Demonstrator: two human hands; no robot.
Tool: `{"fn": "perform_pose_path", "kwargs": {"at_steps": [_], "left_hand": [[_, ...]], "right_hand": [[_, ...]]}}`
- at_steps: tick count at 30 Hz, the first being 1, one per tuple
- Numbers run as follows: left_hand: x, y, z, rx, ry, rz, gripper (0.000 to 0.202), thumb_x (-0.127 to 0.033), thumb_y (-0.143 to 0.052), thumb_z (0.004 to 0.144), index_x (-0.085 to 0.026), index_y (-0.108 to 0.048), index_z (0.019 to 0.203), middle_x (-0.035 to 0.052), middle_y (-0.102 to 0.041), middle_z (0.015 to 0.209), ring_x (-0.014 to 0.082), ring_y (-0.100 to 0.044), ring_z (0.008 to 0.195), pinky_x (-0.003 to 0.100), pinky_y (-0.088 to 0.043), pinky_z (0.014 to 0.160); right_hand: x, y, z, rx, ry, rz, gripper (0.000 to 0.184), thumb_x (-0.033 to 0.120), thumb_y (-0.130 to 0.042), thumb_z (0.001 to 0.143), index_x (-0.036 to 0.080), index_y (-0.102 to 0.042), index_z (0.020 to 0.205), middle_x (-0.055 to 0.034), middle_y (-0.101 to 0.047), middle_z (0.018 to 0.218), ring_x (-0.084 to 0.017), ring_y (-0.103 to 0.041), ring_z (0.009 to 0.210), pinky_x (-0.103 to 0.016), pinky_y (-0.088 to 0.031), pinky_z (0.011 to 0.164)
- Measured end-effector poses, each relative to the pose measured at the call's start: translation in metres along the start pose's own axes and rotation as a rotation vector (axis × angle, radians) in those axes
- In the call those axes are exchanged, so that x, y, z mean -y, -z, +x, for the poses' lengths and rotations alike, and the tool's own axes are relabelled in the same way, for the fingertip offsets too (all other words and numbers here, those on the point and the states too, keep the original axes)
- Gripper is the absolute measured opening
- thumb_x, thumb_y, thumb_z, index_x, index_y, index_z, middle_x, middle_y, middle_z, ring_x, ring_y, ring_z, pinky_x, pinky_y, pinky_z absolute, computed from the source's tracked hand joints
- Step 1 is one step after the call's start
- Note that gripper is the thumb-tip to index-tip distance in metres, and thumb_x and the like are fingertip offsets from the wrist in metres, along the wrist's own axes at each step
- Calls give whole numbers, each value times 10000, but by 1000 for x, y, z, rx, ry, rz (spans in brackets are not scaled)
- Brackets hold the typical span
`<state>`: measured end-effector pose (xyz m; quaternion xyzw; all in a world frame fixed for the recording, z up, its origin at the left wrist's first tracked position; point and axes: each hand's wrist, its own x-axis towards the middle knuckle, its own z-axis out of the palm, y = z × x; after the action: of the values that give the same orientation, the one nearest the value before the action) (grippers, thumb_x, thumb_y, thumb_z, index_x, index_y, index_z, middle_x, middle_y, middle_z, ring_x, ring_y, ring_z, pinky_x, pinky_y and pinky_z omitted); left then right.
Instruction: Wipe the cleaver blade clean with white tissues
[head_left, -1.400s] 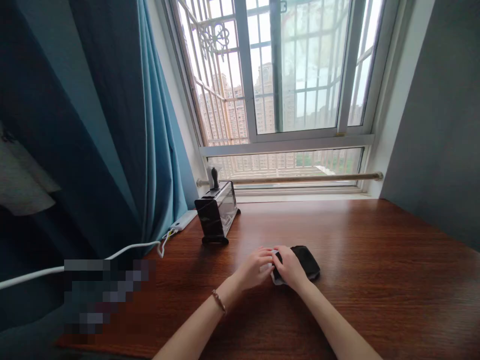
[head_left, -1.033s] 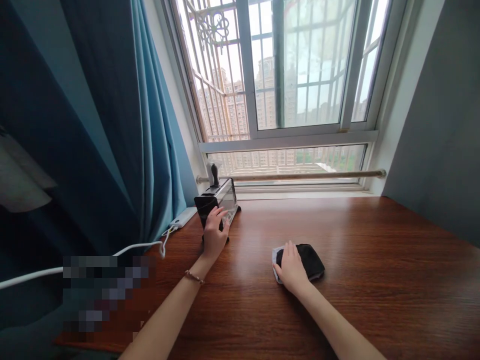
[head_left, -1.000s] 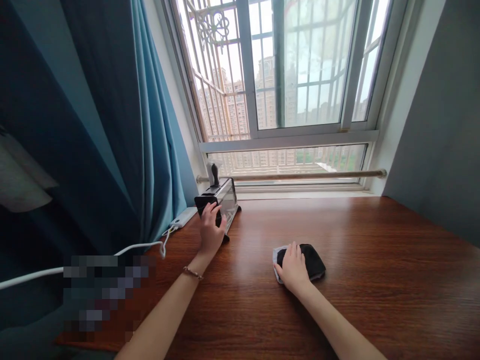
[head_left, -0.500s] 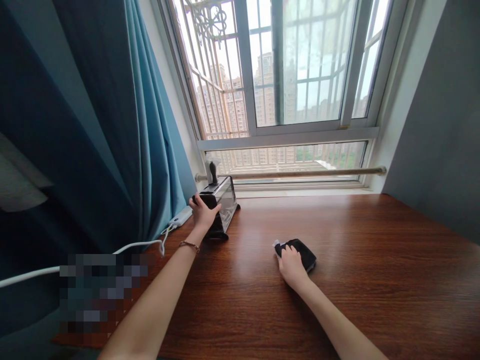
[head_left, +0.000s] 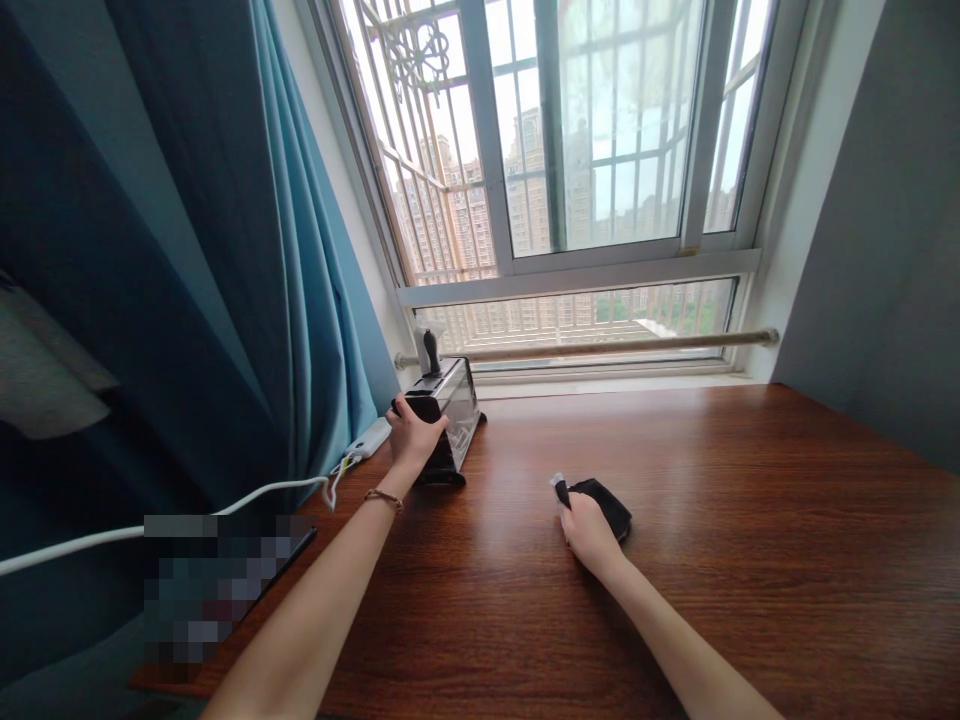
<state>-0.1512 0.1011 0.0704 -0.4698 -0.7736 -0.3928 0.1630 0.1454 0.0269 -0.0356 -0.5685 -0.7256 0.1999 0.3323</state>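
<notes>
My left hand (head_left: 414, 436) grips the near black end of a shiny-sided toaster (head_left: 459, 405), fingers over the top and thumb along the right side. A black handle (head_left: 430, 352) in whitish wrapping stands up from the toaster's top. My right hand (head_left: 589, 532) is closed around the handle of a flat black object (head_left: 606, 505) low over the wooden table. Clear or white plastic shows at the handle's tip; the palm hides part of the object, so its kind is unclear.
A white power strip (head_left: 369, 440) and a white cable (head_left: 255, 492) lie along the left side of the table (head_left: 712, 560). A blue curtain (head_left: 315, 300) hangs there. A rail (head_left: 615, 350) crosses the window behind. A pixelated patch covers something at lower left.
My right hand has shifted its hold and now wraps around the handle of the flat black object. The left hand stays on the toaster. The view has shifted slightly.
</notes>
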Motion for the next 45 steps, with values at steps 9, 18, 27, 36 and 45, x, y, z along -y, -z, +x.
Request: {"fn": "perform_pose_path", "kwargs": {"at_steps": [9,18,27,36,45], "left_hand": [[-48,7,-40,-28,-83,-48,868,-493,-628,617,-163,-202,1297,164,-385,1140,313,-495,965,397,-463,749],[-158,8,-116,81,-198,-131,915,-518,-596,649,-164,-118,1344,183,-349,1200,282,-529,904,360,-476,692],[-237,20,-160,233,-329,-77,852,-653,-413,706,-141,-176,1344,217,-441,1111,266,-579,725,353,-453,622],[-236,2,-49,352,-426,-614,320,-264,-465,798,-122,-505,1082,178,-526,1081,275,-463,1075,416,-316,941],[-271,-65,-2,597,-414,-832,350,-71,-663,571,-72,-555,904,89,-614,781,158,-571,682,303,-466,696]], "right_hand": [[5,12,4,-213,-76,328,316,364,-333,843,168,-574,788,-36,-597,642,-171,-541,595,-242,-351,563],[1,13,11,-349,-48,754,468,452,-344,835,166,-525,1158,-84,-596,1095,-222,-536,1006,-315,-394,843],[-26,24,24,-613,-217,825,519,469,-321,832,168,-447,1236,-88,-563,1160,-225,-514,1060,-341,-400,855],[-30,24,23,-670,-291,638,588,500,-248,839,101,-460,1216,-139,-546,1163,-239,-505,1065,-323,-386,838],[-29,26,21,-654,-263,552,584,510,-236,844,122,-463,1216,-127,-582,1106,-249,-542,1001,-317,-400,771]]}}
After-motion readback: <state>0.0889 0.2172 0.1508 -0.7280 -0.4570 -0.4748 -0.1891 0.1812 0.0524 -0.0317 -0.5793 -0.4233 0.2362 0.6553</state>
